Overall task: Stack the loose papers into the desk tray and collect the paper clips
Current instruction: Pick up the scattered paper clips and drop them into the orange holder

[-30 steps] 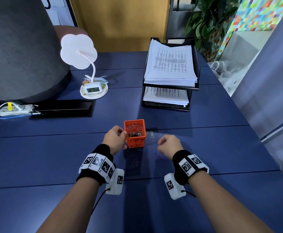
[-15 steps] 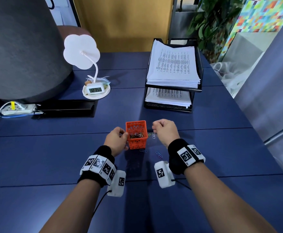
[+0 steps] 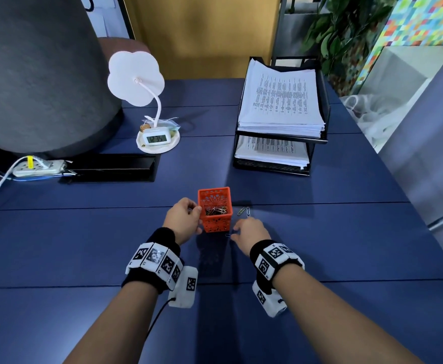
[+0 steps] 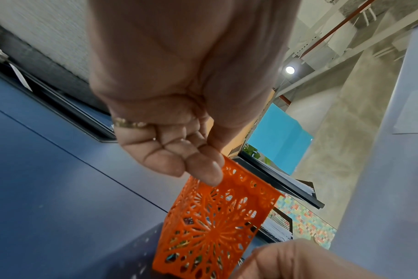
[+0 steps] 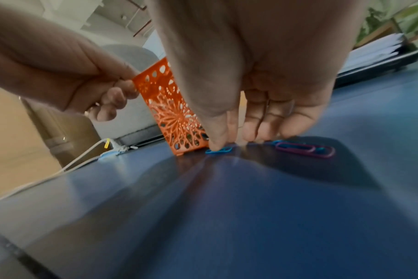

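Note:
An orange lattice basket [image 3: 215,208] with several paper clips inside stands mid-desk; my left hand [image 3: 183,219] grips its left rim between thumb and fingers [image 4: 203,169]. My right hand [image 3: 250,232] is down on the desk just right of the basket. Its thumb and forefinger tips [image 5: 217,143] meet on a blue paper clip [image 5: 218,150] that lies flat. A purple clip [image 5: 306,150] lies under the other fingers. Two more clips [image 3: 244,211] lie beyond the hand. The black two-tier desk tray [image 3: 325,109] at the back right holds stacked papers [image 3: 281,106] on both levels.
A white flower-shaped lamp with a small clock [image 3: 157,137] stands back left, beside a large grey rounded object [image 3: 44,74]. A power strip [image 3: 39,168] and a black cable slot [image 3: 110,166] lie at the left. The desk's edge runs along the right.
My right hand went up beside the basket's rim half a second ago, then came back down toward me onto the blue clip. The left hand kept its hold on the basket.

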### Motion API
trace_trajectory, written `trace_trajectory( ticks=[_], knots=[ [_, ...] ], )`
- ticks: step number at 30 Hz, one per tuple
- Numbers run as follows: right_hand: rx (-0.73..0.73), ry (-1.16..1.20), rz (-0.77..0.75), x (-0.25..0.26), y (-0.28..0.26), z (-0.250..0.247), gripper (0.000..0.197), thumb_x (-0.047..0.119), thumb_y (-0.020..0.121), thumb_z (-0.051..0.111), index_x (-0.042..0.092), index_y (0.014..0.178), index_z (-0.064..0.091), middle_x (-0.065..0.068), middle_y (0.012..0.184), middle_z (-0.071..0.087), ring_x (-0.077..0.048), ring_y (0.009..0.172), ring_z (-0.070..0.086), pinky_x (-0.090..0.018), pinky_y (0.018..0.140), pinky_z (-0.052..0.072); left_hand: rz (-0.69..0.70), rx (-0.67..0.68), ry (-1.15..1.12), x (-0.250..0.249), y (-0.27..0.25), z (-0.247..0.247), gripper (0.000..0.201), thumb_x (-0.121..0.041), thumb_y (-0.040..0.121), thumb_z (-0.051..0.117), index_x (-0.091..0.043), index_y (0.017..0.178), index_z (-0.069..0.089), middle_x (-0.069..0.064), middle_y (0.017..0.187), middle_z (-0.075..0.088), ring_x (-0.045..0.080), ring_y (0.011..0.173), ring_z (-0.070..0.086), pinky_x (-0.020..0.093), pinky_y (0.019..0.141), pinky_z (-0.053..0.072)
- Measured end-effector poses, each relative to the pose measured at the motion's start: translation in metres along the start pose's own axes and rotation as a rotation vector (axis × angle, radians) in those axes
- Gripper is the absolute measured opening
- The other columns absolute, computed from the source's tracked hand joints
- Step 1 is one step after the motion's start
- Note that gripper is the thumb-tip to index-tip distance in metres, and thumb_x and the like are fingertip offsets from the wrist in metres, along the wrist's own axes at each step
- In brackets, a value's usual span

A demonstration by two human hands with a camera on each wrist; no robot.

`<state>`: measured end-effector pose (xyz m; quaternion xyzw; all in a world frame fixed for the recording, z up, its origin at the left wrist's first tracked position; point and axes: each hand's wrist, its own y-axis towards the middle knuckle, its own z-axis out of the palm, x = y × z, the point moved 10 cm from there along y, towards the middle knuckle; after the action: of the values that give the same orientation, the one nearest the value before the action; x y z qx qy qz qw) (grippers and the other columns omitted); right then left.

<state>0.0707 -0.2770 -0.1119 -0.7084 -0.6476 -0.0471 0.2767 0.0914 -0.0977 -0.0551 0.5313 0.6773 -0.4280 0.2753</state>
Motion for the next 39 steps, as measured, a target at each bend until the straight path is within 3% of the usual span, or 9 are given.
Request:
trace_trajectory(
  ticks=[6,13,18,22,26,32,39],
  knots=[
    [0.042,-0.178,-0.003,0.004,0.001,0.005,0.028,0.021,0.091,0.048,0.015,0.117,0.059,-0.01,0.127,0.053,-0.03,0.123,0.045,-0.039,0.099,0.04,0.002,-0.001,0.028,-0.001,0.0,0.0,0.01,-0.017,0.097,0.048,-0.01,0.09,0.053,0.005,0.066,0.062,0.016,0.047,0.057,0.017,0.042,0.043],
    [0.03,-0.146,0.143,-0.036,-0.001,-0.018,0.032,0.03,0.089,0.057,0.008,0.112,0.062,-0.012,0.123,0.059,-0.031,0.118,0.052,-0.035,0.093,0.045,-0.007,-0.003,-0.027,0.0,0.003,0.002,0.014,-0.015,0.096,0.049,-0.012,0.083,0.051,0.006,0.064,0.06,0.018,0.048,0.056,0.021,0.045,0.046],
    [0.062,-0.115,0.153,-0.045,-0.011,-0.013,0.034,0.017,0.085,0.06,0.006,0.116,0.052,-0.016,0.123,0.054,-0.033,0.117,0.051,-0.034,0.094,0.045,-0.001,0.016,-0.032,-0.002,0.004,0.006,0.017,-0.015,0.097,0.048,-0.014,0.08,0.049,0.007,0.065,0.059,0.02,0.049,0.056,0.031,0.056,0.052],
    [0.027,-0.129,0.136,-0.043,-0.017,-0.014,0.024,0.005,0.087,0.049,0.005,0.11,0.058,-0.017,0.117,0.059,-0.033,0.111,0.057,-0.033,0.088,0.047,0.006,0.019,-0.017,-0.004,0.003,0.007,0.019,-0.015,0.098,0.047,-0.015,0.079,0.048,0.007,0.066,0.059,0.018,0.048,0.055,0.022,0.046,0.048],
    [0.064,-0.115,0.15,-0.044,-0.016,-0.011,0.018,0.007,0.088,0.05,0.004,0.102,0.061,-0.017,0.112,0.063,-0.034,0.105,0.06,-0.031,0.079,0.048,0.01,0.021,-0.002,-0.005,0.002,0.007,0.015,-0.016,0.098,0.047,-0.013,0.084,0.049,0.007,0.067,0.059,0.017,0.048,0.055,0.022,0.047,0.046],
    [0.061,-0.186,0.111,-0.037,-0.021,-0.007,0.022,0.012,0.091,0.05,0.001,0.108,0.06,-0.018,0.115,0.063,-0.035,0.11,0.058,-0.036,0.088,0.048,0.02,0.01,0.014,-0.004,0.005,0.008,0.012,-0.015,0.097,0.048,-0.01,0.086,0.049,0.005,0.062,0.059,0.016,0.043,0.055,0.019,0.041,0.042],
    [0.003,-0.221,0.083,-0.031,-0.026,-0.01,0.022,0.007,0.088,0.048,0.004,0.109,0.056,-0.018,0.115,0.061,-0.036,0.108,0.058,-0.035,0.085,0.047,0.022,0.016,0.008,0.0,0.006,0.009,0.017,-0.017,0.097,0.048,-0.017,0.08,0.046,0.004,0.061,0.06,0.017,0.042,0.056,0.027,0.051,0.047]
  ],
)
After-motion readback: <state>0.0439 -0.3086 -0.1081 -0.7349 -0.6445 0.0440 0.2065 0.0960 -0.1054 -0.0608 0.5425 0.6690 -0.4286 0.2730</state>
